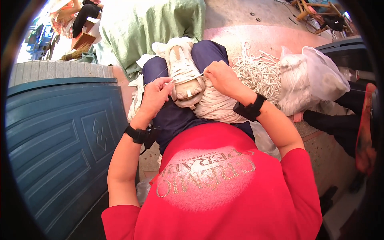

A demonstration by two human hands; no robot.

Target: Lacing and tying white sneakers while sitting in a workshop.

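Observation:
A beige and white sneaker (186, 90) rests on my lap between my thighs, its toe pointing toward me. White shoelace (185, 75) crosses its front in several rows. My left hand (157, 96) is closed in a pinch on a lace strand at the left side of the shoe, near the toe. On the other side, my right hand (222, 79) pinches the lace beside the lower rows. A small dark bit shows at its fingertips; I cannot make out what it is. A thin line runs above my left hand.
Loose white laces (258, 74) are heaped to my right, with bundled laces (218, 106) by my thigh. Farther right stands a translucent plastic bag (320, 76). Green cloth (148, 28) hangs ahead. A blue panelled door (68, 148) is on my left. Another person's leg (334, 122) reaches in at right.

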